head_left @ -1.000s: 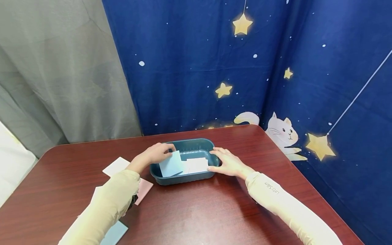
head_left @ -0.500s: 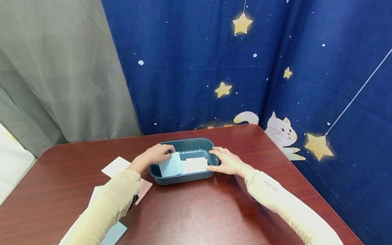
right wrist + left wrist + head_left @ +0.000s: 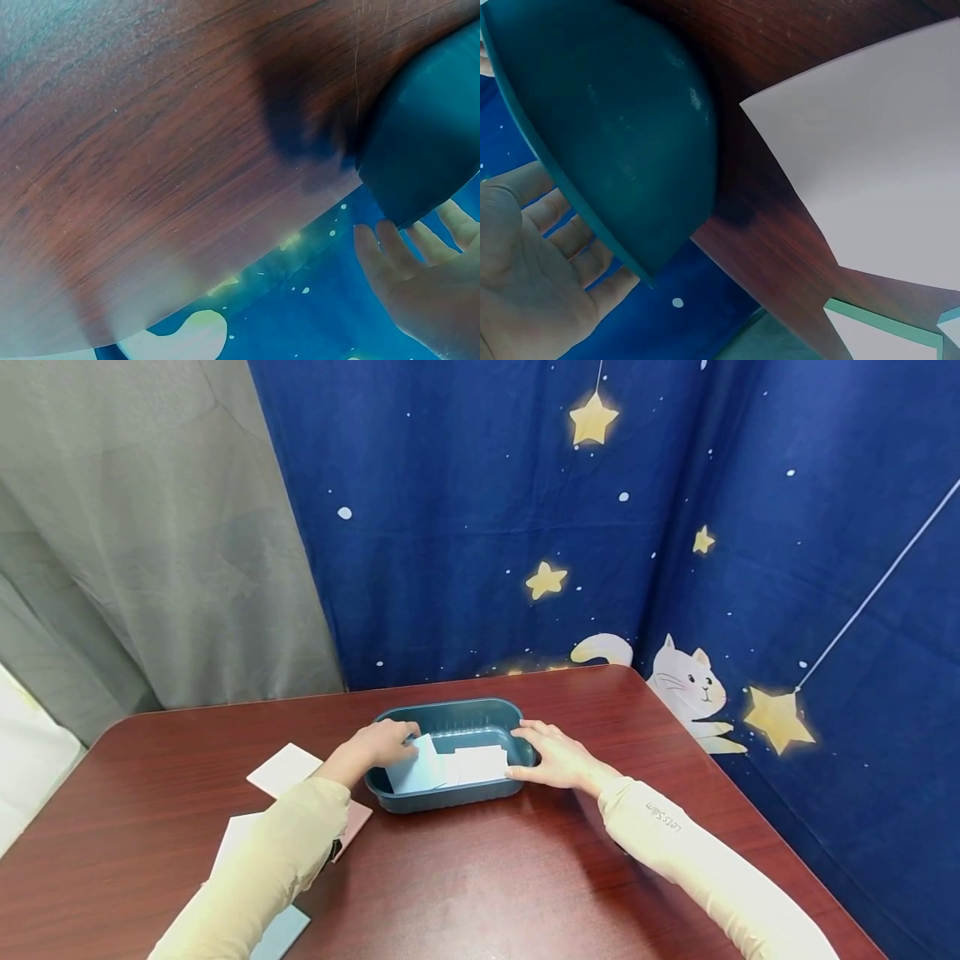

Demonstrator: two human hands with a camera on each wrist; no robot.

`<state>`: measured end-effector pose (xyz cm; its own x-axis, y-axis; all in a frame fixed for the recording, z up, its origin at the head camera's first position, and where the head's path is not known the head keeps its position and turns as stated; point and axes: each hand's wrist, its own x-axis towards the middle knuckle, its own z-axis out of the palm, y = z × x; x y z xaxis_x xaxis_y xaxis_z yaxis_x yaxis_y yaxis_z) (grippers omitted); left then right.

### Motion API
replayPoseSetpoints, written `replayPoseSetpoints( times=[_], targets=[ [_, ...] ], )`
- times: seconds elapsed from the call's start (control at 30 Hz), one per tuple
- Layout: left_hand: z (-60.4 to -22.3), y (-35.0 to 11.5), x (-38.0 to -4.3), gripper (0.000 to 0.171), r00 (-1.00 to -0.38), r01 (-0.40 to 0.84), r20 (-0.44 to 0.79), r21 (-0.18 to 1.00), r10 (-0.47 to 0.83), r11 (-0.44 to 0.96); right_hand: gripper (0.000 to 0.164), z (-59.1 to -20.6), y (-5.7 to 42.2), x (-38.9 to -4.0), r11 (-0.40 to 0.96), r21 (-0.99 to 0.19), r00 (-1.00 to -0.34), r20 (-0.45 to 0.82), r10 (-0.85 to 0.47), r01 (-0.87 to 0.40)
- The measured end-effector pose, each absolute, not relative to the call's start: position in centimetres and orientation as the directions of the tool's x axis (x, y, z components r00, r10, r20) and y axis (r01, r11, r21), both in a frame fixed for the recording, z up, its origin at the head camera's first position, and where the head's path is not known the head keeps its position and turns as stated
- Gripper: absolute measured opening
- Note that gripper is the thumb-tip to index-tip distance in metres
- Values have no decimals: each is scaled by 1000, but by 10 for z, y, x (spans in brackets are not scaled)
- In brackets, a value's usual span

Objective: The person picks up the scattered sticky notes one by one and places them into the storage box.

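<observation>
A dark teal oblong plastic basket [image 3: 420, 802] stands on the table. My left hand [image 3: 378, 745] reaches over its left rim, pinching a light blue note pad [image 3: 411, 772] that leans inside at that end. In the left wrist view the fingers of the left hand [image 3: 562, 262] pass over the rim, their tips hidden by the wall. Several white note pads [image 3: 480, 765] lie beside the blue one. My right hand [image 3: 558, 760] grips the right end, thumb at the near side and fingers over the rim; the right wrist view shows the right hand [image 3: 427, 277] at the basket wall.
Left of the basket lie a white pad [image 3: 283, 769], a pink pad [image 3: 357, 823], another white pad [image 3: 232, 839] and a light blue pad [image 3: 283, 931], partly under my left sleeve. A blue curtain [image 3: 450, 527] hangs behind the brown table [image 3: 480, 885].
My left hand has shifted slightly left and down, and the top edge of the light blue note pad has tipped left and lower into the basket. The right hand stays put.
</observation>
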<state>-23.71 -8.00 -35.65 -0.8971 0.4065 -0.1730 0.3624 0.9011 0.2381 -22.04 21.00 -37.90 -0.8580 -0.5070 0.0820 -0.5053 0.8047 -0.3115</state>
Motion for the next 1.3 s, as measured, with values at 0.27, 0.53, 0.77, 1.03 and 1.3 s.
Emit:
replayPoseSetpoints(
  times=[0.27,0.53,0.77,1.03,1.3],
  targets=[
    [-362,-78,-234,40,-885,381,-215,173,412,908,75,-379,208,-221,806,-315,-860,79,-503,-501],
    [-370,-79,-232,48,-878,393,-232,149,419,907,75,-380,206,-223,803,-314,-857,84,-508,-507],
    [-371,-87,-230,44,-873,444,-119,206,473,872,75,-380,205,-224,803,-320,-859,86,-505,-504],
    [-361,-103,-209,37,-831,556,103,213,547,804,75,-381,205,-224,806,-323,-864,90,-496,-496],
    [-350,-129,-175,36,-746,650,310,147,589,746,75,-380,206,-223,804,-328,-863,85,-497,-496]
  ],
)
